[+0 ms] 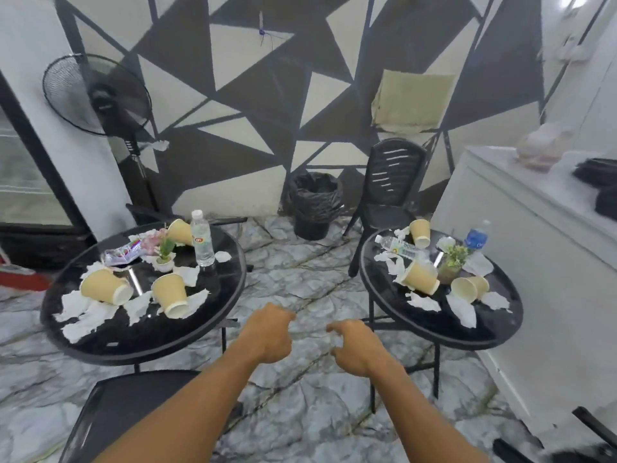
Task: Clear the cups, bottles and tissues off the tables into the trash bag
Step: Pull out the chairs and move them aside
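2 littered counters, left [100, 342] and right [467, 335], carry cups, bottles and tissues. Left hand [272, 332] and right hand [355, 345] hover between them, loosely curled, empty, likely choosing. Bag-lined bin [315, 203] waits upper centre.

We see tan paper cups [104, 286] tipped over among crumpled white tissues [87, 316] on both round black tables [150, 342]. A clear bottle [201, 238] stands upright on the left table; another bottle [398, 246] lies on the right one. The black trash bag [315, 196] lines a bin by the wall.

Both forearms bare, no sleeves; hands [272, 332] seemingly without rings or gloves
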`<act>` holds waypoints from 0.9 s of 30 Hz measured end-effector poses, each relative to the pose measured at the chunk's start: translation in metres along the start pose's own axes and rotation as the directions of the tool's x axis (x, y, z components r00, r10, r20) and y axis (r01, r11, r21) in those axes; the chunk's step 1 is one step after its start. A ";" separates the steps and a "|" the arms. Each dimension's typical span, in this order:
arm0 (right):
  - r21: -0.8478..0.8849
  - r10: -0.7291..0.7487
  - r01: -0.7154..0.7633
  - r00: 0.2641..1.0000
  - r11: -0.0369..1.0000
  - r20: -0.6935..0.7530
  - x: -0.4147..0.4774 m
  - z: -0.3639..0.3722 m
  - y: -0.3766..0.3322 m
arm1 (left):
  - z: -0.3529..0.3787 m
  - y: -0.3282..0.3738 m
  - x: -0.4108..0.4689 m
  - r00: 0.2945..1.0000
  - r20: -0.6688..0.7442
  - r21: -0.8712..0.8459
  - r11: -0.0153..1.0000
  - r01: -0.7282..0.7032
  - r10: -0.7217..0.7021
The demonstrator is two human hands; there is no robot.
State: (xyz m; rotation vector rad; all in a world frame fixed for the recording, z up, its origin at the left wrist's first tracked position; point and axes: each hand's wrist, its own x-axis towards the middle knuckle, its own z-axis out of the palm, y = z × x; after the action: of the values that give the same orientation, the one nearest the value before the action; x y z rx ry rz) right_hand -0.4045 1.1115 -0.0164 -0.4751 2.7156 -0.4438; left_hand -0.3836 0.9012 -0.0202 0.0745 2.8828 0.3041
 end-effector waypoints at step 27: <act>-0.073 -0.385 0.407 0.899 0.911 0.207 0.600 -0.177 -0.007 | -0.142 -0.155 0.477 0.904 -0.067 -0.185 0.895 0.405 -0.422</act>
State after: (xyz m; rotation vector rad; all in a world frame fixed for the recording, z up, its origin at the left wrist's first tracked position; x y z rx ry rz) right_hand -1.0009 0.9231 -0.0242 -1.0592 2.4645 -0.3237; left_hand -0.8845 0.7577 -0.0296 -0.5971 2.8625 0.4745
